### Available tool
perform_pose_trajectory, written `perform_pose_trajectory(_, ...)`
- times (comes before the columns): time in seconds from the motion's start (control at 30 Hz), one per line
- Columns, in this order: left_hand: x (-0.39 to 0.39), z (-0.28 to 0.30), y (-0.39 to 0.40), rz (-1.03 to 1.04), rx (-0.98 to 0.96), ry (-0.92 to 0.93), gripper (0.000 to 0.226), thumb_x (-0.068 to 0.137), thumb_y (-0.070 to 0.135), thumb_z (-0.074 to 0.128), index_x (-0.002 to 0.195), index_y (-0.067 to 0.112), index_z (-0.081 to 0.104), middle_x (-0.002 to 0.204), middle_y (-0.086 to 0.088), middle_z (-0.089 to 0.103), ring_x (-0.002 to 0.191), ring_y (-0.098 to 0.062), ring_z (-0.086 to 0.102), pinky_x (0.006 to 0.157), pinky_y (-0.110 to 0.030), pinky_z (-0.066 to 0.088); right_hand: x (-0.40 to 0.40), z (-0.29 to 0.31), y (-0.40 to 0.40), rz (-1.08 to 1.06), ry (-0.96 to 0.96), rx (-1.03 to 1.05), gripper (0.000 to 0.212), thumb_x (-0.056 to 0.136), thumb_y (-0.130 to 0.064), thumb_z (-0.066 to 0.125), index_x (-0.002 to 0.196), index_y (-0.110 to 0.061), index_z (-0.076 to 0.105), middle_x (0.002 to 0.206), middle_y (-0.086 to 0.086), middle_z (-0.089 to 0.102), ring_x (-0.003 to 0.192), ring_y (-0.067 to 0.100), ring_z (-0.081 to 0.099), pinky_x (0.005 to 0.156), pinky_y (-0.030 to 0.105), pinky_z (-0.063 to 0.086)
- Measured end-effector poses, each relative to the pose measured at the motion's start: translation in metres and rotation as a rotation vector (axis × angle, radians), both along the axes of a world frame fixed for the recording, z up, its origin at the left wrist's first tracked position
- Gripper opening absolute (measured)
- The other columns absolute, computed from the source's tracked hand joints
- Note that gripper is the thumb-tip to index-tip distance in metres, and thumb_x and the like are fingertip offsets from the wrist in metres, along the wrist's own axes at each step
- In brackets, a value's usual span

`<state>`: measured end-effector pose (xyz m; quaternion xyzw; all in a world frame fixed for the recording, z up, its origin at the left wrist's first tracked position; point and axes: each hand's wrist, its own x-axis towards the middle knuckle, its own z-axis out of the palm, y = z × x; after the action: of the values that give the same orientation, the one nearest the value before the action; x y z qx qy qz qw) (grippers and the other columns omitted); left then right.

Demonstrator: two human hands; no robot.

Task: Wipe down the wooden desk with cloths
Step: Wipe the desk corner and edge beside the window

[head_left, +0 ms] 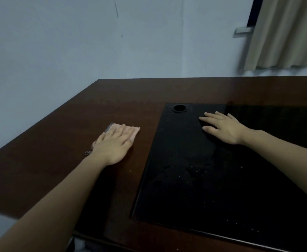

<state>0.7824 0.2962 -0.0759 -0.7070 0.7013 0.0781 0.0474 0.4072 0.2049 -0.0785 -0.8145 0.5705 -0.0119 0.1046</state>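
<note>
Left hand (112, 146) is flat on the pink cloth (131, 130), palm down, fingers straight and close together, pressing it onto the wooden desk (58, 142). Nothing is curled round the fabric; the fingers simply lie along it, their tips just short of its far edge. The cloth sits on the brown wood on the desk's left half, just left of the black panel (194, 179), with a greyish mesh-like corner showing at its far left and a scrap of fabric peeking out near the wrist.

Over on the right, the right hand (223, 127) lies flat too, fingers stretched out and slightly spread, palm down on the far part of the black panel. It holds nothing; whether any cloth sits under it cannot be told against the dark surface. Its fingertips point toward the round black hole (179, 108) at the panel's far left corner. Pale crumbs speckle the near part of the panel. A beige curtain (285, 33) hangs at the upper right.
</note>
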Motion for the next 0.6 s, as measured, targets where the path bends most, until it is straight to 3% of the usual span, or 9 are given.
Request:
perform_pose_trajectory(0.1,-0.038,0.000,0.001,-0.089,0.008,0.033,0.055,0.105,0.059,0.007,0.158,0.050,-0.006,0.168,0.016,-0.014,0.156,-0.015,-0.011,0.125,-0.046,-0.003,0.003,-0.003,0.001,0.006,-0.016,-0.021,0.056,0.106,-0.055,0.028,0.159,-0.038,0.024,0.169,-0.009,0.012,0.157,0.024,0.005,0.124,0.055,0.003)
perform_pose_trajectory(0.23,-0.087,-0.004,0.034,-0.402,-0.017,0.028,0.052,0.105,0.061,0.006,0.155,0.056,-0.010,0.167,0.021,-0.015,0.154,-0.009,-0.018,0.124,-0.043,-0.005,0.003,-0.003,0.002,0.008,-0.026,-0.035,0.055,0.106,-0.055,0.028,0.158,-0.038,0.025,0.169,-0.008,0.014,0.156,0.024,0.007,0.124,0.055,0.004)
perform_pose_trajectory(0.33,-0.084,0.000,0.060,-0.505,-0.005,0.049,0.053,0.106,0.057,0.008,0.156,0.054,-0.008,0.165,0.025,-0.019,0.150,-0.002,-0.025,0.123,-0.035,-0.011,-0.001,-0.003,0.005,0.016,-0.025,-0.038,0.055,0.107,-0.053,0.028,0.159,-0.037,0.025,0.169,-0.008,0.014,0.157,0.023,0.007,0.125,0.053,0.004)
perform_pose_trajectory(0.5,-0.036,0.011,0.056,-0.351,0.031,0.032,0.052,0.094,0.069,-0.010,0.146,0.068,-0.015,0.157,0.036,-0.021,0.146,0.003,-0.027,0.121,-0.033,-0.009,-0.001,-0.004,0.007,0.019,-0.014,-0.041,0.055,0.107,-0.052,0.028,0.160,-0.036,0.024,0.169,-0.007,0.013,0.157,0.024,0.006,0.125,0.053,0.004)
perform_pose_trajectory(0.6,-0.016,0.002,0.026,-0.135,0.024,-0.002,0.052,0.101,0.064,-0.001,0.152,0.059,-0.012,0.164,0.025,-0.019,0.153,-0.008,-0.018,0.125,-0.042,-0.004,-0.001,-0.004,0.006,0.021,-0.007,-0.042,0.055,0.107,-0.053,0.026,0.160,-0.036,0.023,0.169,-0.008,0.013,0.157,0.024,0.006,0.125,0.053,0.004)
